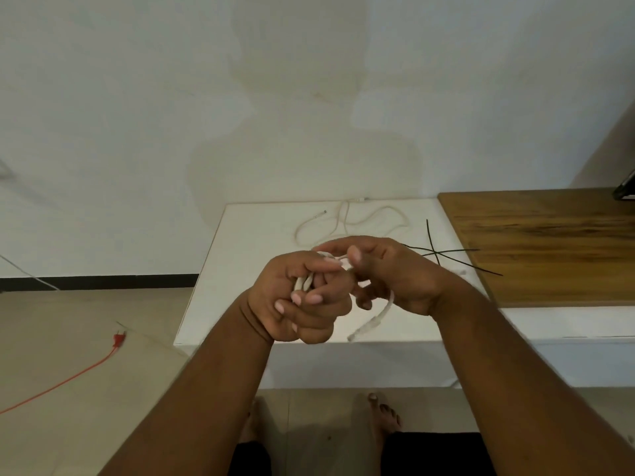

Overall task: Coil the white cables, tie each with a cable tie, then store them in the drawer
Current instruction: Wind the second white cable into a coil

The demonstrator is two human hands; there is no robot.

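Coiling partly done: white cable (381,312) held above tabletop (247,269) front edge, left hand (299,297) curled round the loops, right hand (395,273) pinching the strand, plug end dangling. Second cable (347,221) loose by far edge. Cable ties (443,250) unused at right edge. Nothing tied or stored yet.

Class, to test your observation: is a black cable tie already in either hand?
No, the black cable ties lie crossed on the white table.
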